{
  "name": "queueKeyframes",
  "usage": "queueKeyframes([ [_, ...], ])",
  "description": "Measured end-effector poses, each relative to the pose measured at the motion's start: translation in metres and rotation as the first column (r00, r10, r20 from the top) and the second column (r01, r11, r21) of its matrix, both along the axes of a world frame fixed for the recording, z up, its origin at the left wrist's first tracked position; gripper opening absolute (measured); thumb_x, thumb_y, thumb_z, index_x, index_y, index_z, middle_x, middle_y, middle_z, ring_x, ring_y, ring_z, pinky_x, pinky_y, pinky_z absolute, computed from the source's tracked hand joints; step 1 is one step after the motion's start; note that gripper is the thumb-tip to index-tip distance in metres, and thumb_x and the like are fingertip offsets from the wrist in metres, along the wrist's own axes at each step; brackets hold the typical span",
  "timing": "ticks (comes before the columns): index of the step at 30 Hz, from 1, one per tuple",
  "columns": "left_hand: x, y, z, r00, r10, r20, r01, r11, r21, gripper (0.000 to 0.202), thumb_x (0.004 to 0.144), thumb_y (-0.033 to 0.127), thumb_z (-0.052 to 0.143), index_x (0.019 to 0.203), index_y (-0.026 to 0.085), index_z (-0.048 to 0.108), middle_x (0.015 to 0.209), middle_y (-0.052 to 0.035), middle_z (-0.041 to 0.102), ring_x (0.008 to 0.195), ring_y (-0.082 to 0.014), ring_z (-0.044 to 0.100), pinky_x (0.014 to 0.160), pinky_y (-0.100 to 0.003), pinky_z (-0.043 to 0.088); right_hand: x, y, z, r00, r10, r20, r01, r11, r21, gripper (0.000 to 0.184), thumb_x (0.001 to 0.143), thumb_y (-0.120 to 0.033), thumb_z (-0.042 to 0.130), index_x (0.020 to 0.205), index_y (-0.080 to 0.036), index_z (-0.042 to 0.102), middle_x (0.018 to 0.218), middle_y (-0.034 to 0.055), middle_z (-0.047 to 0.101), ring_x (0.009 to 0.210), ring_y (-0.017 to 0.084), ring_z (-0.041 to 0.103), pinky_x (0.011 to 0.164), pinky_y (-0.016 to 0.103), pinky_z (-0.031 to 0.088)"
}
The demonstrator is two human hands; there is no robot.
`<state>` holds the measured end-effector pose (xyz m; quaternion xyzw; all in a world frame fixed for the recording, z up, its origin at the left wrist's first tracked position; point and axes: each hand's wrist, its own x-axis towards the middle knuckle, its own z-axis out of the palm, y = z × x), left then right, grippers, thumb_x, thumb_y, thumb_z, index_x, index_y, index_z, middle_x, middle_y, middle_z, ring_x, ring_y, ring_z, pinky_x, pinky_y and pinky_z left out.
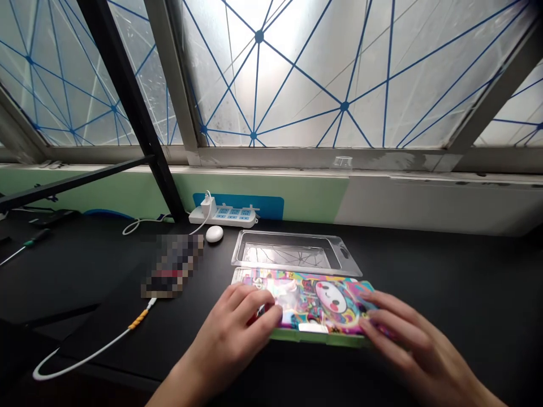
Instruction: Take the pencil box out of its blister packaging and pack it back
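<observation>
Colourful flat case (pixel 307 308) lies on the black tabletop (pixel 449 277), in front of the person, between their two hands. Its lid looks shut. Just behind it sits a clear plastic shell (pixel 282 254), off the case; whether their edges touch, I cannot tell. By my judgement, case and shell are already apart; how much is left I cannot tell.

The left hand (pixel 231 328) curls over the left end, thumb and forefinger bent close together on the lid. The right hand (pixel 418 342) lies over the right end, fingers slightly parted. From where I stand, I cannot tell whether either grip pinches the case or merely rests there.

The case is a long, glossy rectangle printed with a round white cartoon face amid pinks, blues and yellows, with a light green front edge. The shell is thin, shiny and shallow, rounded at its corners, with a slot at one end. The tabletop is smooth and dark.
</observation>
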<state>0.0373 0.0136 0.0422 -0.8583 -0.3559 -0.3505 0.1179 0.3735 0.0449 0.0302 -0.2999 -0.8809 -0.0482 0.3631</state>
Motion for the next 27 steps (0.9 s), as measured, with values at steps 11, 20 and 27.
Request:
queueKeyframes([
  [11, -0.013, -0.011, -0.026, 0.946, 0.303, 0.118, -0.174, 0.779, -0.603, 0.073, 0.082, 0.034, 0.080, 0.147, 0.033, 0.047, 0.151, -0.0120, 0.054, 0.138, -0.0357, 0.054, 0.111, -0.054, 0.050, 0.009, -0.004, -0.030, 0.991, -0.082, 0.110, 0.110, 0.952, -0.284, 0.054, 0.087, -0.040, 0.074, 0.134, -0.030, 0.049, 0.150, 0.0161, 0.055, 0.131, 0.034, 0.061, 0.098, 0.048, 0.061],
  [20, -0.012, -0.009, -0.033, 0.931, 0.317, 0.179, -0.120, 0.732, -0.670, 0.105, 0.080, 0.026, 0.082, 0.160, 0.044, 0.017, 0.144, -0.0088, 0.055, 0.133, -0.0317, 0.057, 0.110, -0.050, 0.049, 0.019, 0.012, -0.015, 0.995, -0.063, 0.081, 0.097, 0.837, -0.538, 0.058, 0.082, -0.049, 0.078, 0.133, -0.028, 0.060, 0.145, 0.0153, 0.059, 0.133, 0.035, 0.058, 0.106, 0.049, 0.053],
  [27, -0.009, -0.013, -0.025, 0.920, 0.322, 0.224, -0.063, 0.684, -0.726, 0.117, 0.077, 0.022, 0.082, 0.163, 0.041, 0.004, 0.141, -0.0109, 0.057, 0.133, -0.0336, 0.055, 0.109, -0.049, 0.046, 0.015, 0.031, 0.004, 0.965, -0.235, -0.116, 0.106, 0.756, -0.646, 0.046, 0.096, -0.063, 0.050, 0.095, -0.024, 0.075, 0.084, 0.0070, 0.075, 0.077, 0.027, 0.072, 0.067, 0.037, 0.061],
])
